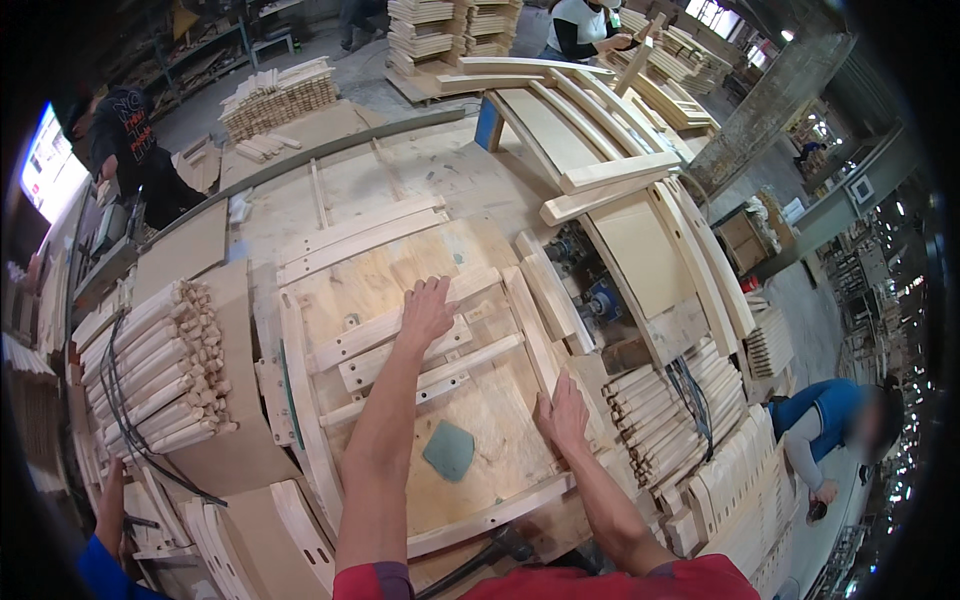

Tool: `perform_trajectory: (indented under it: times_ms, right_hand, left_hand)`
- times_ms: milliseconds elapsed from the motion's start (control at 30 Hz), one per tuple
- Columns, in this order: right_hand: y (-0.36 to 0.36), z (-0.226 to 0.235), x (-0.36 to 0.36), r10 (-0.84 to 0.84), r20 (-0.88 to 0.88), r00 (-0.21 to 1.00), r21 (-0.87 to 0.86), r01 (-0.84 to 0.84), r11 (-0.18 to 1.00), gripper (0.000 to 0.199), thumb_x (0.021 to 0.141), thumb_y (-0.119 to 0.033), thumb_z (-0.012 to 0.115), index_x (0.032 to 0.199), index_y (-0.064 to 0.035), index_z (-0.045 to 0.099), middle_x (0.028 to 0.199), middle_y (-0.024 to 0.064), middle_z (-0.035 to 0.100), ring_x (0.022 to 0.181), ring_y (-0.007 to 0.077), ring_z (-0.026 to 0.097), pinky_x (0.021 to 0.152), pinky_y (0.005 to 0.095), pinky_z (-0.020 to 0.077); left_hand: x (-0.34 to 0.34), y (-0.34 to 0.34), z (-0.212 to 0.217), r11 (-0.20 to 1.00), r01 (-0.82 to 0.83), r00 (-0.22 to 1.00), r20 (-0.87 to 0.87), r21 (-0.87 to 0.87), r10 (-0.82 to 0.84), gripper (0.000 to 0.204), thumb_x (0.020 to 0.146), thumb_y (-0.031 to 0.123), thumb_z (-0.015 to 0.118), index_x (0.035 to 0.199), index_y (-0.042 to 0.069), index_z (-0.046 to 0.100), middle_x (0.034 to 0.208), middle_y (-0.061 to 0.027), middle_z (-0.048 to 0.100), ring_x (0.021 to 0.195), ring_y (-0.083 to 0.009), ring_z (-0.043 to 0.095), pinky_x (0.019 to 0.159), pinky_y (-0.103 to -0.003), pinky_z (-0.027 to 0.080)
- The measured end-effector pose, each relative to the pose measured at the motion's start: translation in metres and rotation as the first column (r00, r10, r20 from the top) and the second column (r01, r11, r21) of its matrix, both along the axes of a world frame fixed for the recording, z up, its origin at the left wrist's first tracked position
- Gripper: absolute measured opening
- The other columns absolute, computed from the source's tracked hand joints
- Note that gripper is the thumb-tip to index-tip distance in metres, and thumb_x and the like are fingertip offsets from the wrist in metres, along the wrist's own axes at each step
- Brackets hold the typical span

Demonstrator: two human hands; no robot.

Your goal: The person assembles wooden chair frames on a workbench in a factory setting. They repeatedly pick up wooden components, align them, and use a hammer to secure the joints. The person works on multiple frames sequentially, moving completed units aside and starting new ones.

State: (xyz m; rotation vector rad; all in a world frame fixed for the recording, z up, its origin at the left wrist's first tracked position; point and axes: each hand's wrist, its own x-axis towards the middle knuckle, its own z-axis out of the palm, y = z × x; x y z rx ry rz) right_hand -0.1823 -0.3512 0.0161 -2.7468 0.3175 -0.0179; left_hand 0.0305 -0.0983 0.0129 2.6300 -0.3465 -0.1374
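A pale wooden frame lies on a plywood board [500, 430] in front of me. My left hand [428, 308] reaches across it and closes over a wooden crossrail [370, 338], fingers over its far edge. Below that rail sit a shorter drilled block [405, 366] and a thin slat [465, 368]. My right hand [565, 415] grips the right side rail [535, 330], thumb on the inner side. The left side rail [305, 385] and a curved front rail [490, 515] bound the frame. A grey-green pad [449, 450] lies on the board between my arms.
Bundles of wooden sticks stand at left [165, 370] and right [670, 410]. Slotted curved pieces [745, 490] are stacked at lower right. Long curved rails [700, 250] rest on a bench at right. A dark tool [510, 545] lies near my waist. Several people work around.
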Motion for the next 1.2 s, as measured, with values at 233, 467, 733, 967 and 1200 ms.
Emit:
perform_trajectory:
  times_ms: [233,467,733,967,1200]
  right_hand:
    - [-0.026,-0.01,0.004,0.151,0.108,0.983,-0.024,-0.149,0.988,0.076,0.086,-0.028,0.072,0.146,0.0075,0.041,0.114,0.0273,0.062,0.106,0.0436,0.059,0.09,0.0509,0.0497]
    - [-0.033,-0.032,0.001,0.207,0.237,0.949,-0.103,-0.188,0.977,0.072,0.083,-0.027,0.075,0.139,0.0092,0.05,0.112,0.0304,0.063,0.103,0.0465,0.06,0.092,0.0521,0.0486]
    - [-0.022,-0.019,0.002,0.154,0.176,0.972,0.024,-0.161,0.987,0.074,0.081,-0.028,0.077,0.14,0.0082,0.05,0.119,0.0321,0.063,0.11,0.0487,0.059,0.095,0.0513,0.0477]
    - [-0.023,-0.015,0.005,0.172,0.204,0.964,0.038,-0.184,0.982,0.067,0.08,-0.026,0.077,0.136,0.0051,0.054,0.107,0.0281,0.064,0.102,0.0461,0.061,0.089,0.0504,0.049]
    - [-0.028,-0.017,0.004,0.212,0.22,0.952,-0.009,-0.215,0.976,0.065,0.083,-0.028,0.077,0.135,0.0049,0.055,0.117,0.029,0.064,0.11,0.0464,0.061,0.096,0.0491,0.0489]
  left_hand:
    - [-0.017,-0.004,-0.007,0.992,-0.029,0.99,0.136,-0.126,0.046,0.038,0.098,0.035,0.057,0.124,0.006,0.062,0.124,-0.0159,0.064,0.123,-0.0345,0.055,0.103,-0.052,0.04]
    - [-0.02,0.0,-0.01,0.994,-0.035,0.986,0.161,-0.104,0.052,0.039,0.099,0.038,0.055,0.125,0.009,0.062,0.128,-0.0148,0.064,0.127,-0.0331,0.054,0.103,-0.053,0.041]
    - [-0.03,0.0,-0.004,0.989,-0.143,0.967,0.205,-0.041,0.149,0.036,0.098,0.035,0.056,0.111,0.004,0.066,0.119,-0.0143,0.065,0.113,-0.0306,0.057,0.096,-0.047,0.042]
    - [-0.029,-0.002,-0.006,0.985,-0.171,0.96,0.22,-0.034,0.175,0.036,0.097,0.036,0.057,0.108,0.003,0.067,0.119,-0.014,0.064,0.112,-0.0304,0.057,0.096,-0.046,0.042]
    - [-0.029,0.001,-0.006,0.984,-0.171,0.963,0.203,-0.054,0.179,0.037,0.096,0.036,0.057,0.111,0.003,0.066,0.118,-0.0142,0.064,0.113,-0.0306,0.057,0.099,-0.046,0.041]
